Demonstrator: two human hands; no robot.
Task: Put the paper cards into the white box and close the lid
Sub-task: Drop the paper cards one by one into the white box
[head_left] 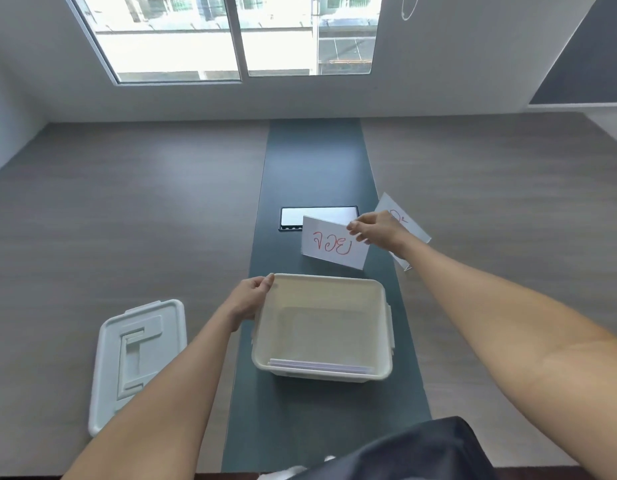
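An open white box [386,327] stands on the dark middle strip of the table. Several paper cards [321,366] lie flat against its near wall. My left hand [252,296] grips the box's far left corner. Beyond the box, my right hand [376,228] pinches the top right corner of a folded white card with red writing [329,245]. A second folded card [409,226] stands behind that hand, partly hidden by it. The box's white lid [137,355] lies top side up on the table to the left.
A black rectangular panel [317,216] is set into the dark strip [314,161] behind the cards. Grey wood-look tabletop [127,202] spreads to both sides. A window and white wall stand past the far edge. Dark clothing [421,452] shows at the bottom.
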